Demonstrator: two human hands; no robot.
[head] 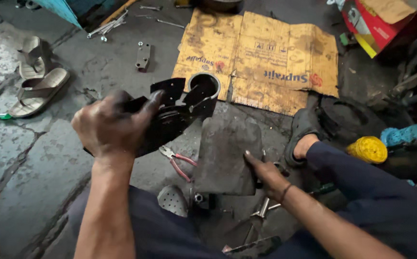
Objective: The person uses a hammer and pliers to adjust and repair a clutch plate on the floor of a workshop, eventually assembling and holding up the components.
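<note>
head view: your left hand (110, 125) is clamped on a black metal bracket assembly (179, 112), held up above the floor (21, 163). it looks heavy, stiff, greasy; best taken at the thick body, away from plate edges. your right hand (266, 173) rests fingers-down by a dark flat plate (225, 156), grip loose. red-handled pliers (177, 160) lie between.

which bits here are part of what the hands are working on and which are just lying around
In hand:
left hand holding black metal part
right hand on dark pad

Lying about:
pliers
sandals
cardboard
small bracket
yellow spool
bolts
</note>
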